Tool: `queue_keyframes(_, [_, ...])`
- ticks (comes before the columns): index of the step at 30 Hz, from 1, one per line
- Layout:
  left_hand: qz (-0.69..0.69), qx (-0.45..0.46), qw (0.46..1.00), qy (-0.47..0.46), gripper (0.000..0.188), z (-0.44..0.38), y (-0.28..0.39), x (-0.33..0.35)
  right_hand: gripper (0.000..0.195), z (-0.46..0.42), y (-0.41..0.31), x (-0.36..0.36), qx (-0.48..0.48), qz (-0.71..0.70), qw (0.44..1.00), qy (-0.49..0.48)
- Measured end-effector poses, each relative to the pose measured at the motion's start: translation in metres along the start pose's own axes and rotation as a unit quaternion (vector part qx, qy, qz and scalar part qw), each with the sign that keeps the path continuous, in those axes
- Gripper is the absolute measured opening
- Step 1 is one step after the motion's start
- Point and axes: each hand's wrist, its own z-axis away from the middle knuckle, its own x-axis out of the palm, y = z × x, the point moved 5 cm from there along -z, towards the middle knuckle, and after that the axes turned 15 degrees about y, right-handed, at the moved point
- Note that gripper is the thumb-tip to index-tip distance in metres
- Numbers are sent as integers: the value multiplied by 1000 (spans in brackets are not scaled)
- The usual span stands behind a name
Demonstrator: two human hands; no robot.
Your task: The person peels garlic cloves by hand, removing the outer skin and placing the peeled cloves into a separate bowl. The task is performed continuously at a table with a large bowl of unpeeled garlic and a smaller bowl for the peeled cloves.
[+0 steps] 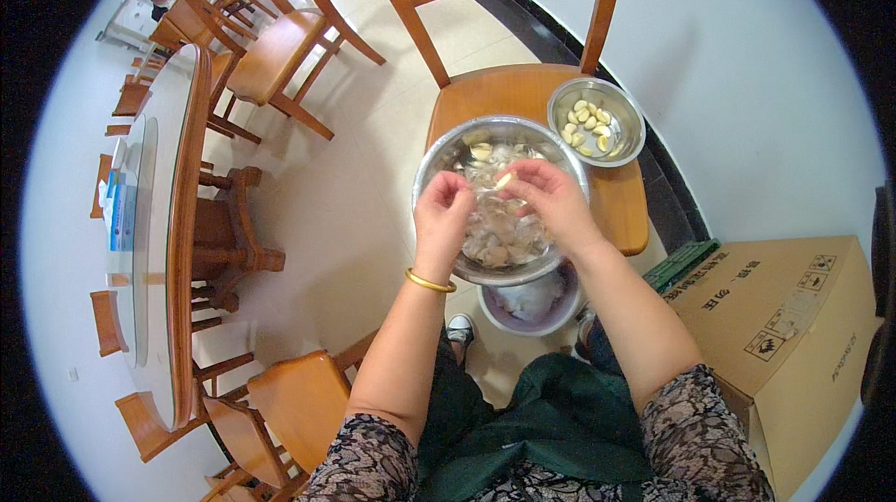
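A large metal bowl (428, 160) stands on the seat of a wooden chair (490, 85), holding water-like glints, garlic skins (500, 225) and some garlic cloves. Over it, my right hand (549, 197) holds a pale garlic clove (505, 181) between thumb and fingertips. My left hand (444, 204) is to its left, above the same bowl, thumb and fingertips pinched together; whether something small is between them cannot be made out. Behind and to the right, a smaller metal bowl (633, 113) holds several peeled garlic cloves (586, 118).
Below the chair's front edge is a purplish basin (530, 327) with a whitish plastic bag. A cardboard box (742, 306) stands at right by the wall. At left are a round dining table (183, 236), a tissue box (122, 216) and wooden chairs. Far off, a person sits.
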Motion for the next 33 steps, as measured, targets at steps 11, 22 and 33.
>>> queue_keyframes(11, [-18, 52, 998, -30, 9, 7, 10, 12, 30, 5, 2, 5, -28, 52, 998, -35])
queue_keyframes(22, [-92, 72, 993, -30, 15, 11, 12, 11, 31, 18, -18, 10, -329, 262, 907, 32])
queue_keyframes(33, [-85, 78, 993, -22, 11, 12, 12, 12, 29, 16, -13, 8, -286, 234, 928, 53])
